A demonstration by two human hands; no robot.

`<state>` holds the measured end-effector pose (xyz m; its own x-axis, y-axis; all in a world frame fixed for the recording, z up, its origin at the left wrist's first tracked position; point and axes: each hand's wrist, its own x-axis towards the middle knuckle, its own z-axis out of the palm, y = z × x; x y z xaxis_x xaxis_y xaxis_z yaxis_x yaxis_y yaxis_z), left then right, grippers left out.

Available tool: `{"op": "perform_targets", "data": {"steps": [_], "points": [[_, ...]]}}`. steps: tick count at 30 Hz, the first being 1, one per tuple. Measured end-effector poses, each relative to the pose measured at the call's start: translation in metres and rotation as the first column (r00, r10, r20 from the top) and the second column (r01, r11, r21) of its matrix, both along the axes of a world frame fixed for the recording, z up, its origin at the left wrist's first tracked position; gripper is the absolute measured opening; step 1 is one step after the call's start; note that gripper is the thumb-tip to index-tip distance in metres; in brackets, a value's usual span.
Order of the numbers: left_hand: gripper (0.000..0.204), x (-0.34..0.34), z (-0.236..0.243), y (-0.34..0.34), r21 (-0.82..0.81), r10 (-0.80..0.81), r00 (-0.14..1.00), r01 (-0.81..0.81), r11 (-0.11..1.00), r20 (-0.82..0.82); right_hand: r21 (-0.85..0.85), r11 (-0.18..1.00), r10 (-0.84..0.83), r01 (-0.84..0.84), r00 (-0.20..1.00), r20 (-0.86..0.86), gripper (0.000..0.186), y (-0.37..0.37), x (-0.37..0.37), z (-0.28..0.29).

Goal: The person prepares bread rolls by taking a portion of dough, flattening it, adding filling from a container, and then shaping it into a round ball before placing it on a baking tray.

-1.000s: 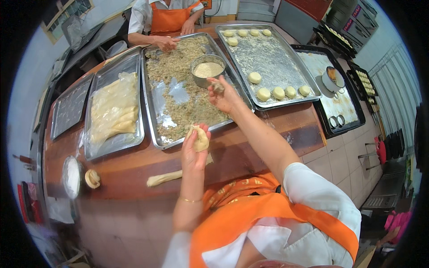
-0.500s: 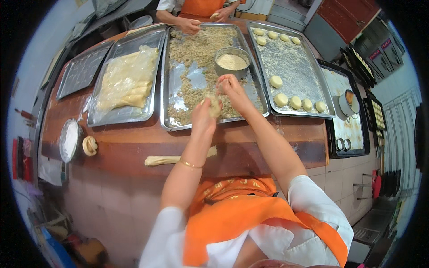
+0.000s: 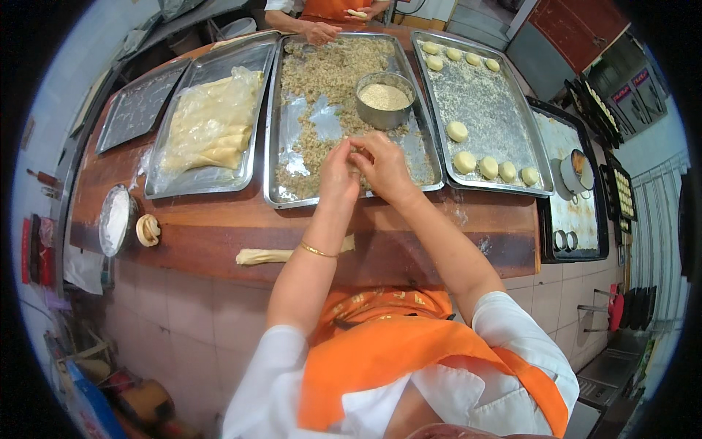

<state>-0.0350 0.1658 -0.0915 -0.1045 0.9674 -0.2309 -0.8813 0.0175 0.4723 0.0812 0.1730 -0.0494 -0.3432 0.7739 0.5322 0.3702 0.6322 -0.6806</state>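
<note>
L hand (image 3: 339, 175) & R hand (image 3: 383, 165), apart 1 s ago, now meet over filling tray (image 3: 324, 113), fingertips tog.; dough pc. presumably hidden betw., pinch can't be confirmed. Suggests two-handed shaping.

Wooden table (image 3: 197, 219), metal trays (image 3: 488, 110), dough strip (image 3: 265, 256)

On my right I see a black tray (image 3: 601, 238) bearing a pot (image 3: 570, 176) and two rings (image 3: 566, 239), and farther right a red stool (image 3: 616, 309); at the back left, a pale bucket (image 3: 238, 28).
</note>
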Motion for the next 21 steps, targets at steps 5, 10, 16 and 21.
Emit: {"op": "perform_targets", "data": {"steps": [5, 10, 16, 21], "points": [[0.018, 0.006, 0.006, -0.007, -0.002, 0.118, 0.984, -0.119, 0.993, -0.134, 0.096, 0.995, 0.019, -0.02, 1.0, 0.014, 0.028, 0.002, -0.003, -0.009], [0.022, 0.0, 0.007, -0.007, 0.069, 0.161, 0.947, -0.147, 0.987, -0.28, -0.025, 0.999, 0.03, -0.031, 0.999, -0.043, 0.032, 0.0, -0.005, 0.001], [0.031, -0.006, -0.013, -0.006, 0.089, 0.104, 0.954, -0.082, 0.993, -0.28, 0.107, 0.994, -0.022, 0.022, 1.0, -0.008, 0.03, -0.007, -0.007, -0.009], [0.045, -0.009, 0.065, -0.019, 0.21, 0.168, 0.964, -0.124, 0.97, -0.208, -0.126, 0.992, -0.002, -0.024, 0.978, -0.209, 0.025, -0.008, -0.007, 0.035]]}}
